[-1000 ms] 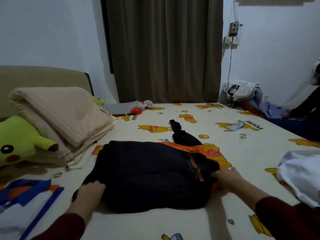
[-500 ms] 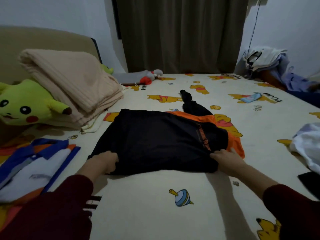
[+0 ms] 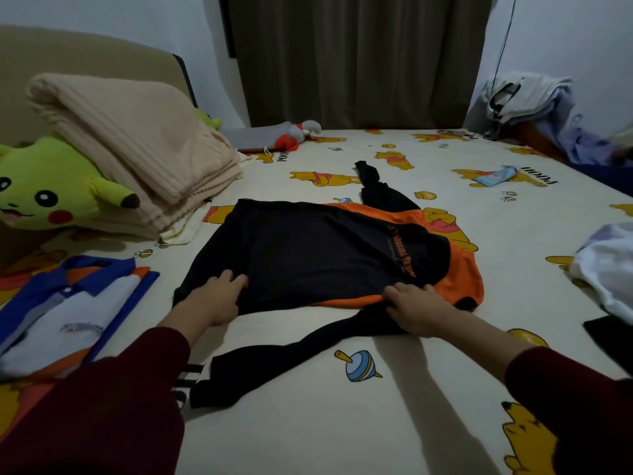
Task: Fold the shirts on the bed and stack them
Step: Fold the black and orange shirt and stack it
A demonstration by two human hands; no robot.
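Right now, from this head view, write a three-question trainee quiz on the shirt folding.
1. True or false: both hands grip the black and orange shirt.
2. Which lies at the person's left? A) blue and white shirt B) white garment
3. Fill in: the green plush toy leans against the folded ____ blanket.

Key: 1 true: left hand, right hand. 2 A. 3 beige.

bare bed (image 3: 394,423) lies open along the near edge. folded blanket (image 3: 137,145) and green plush toy (image 3: 51,190) block the left edge; white garment (image 3: 609,265) crowds the right edge.
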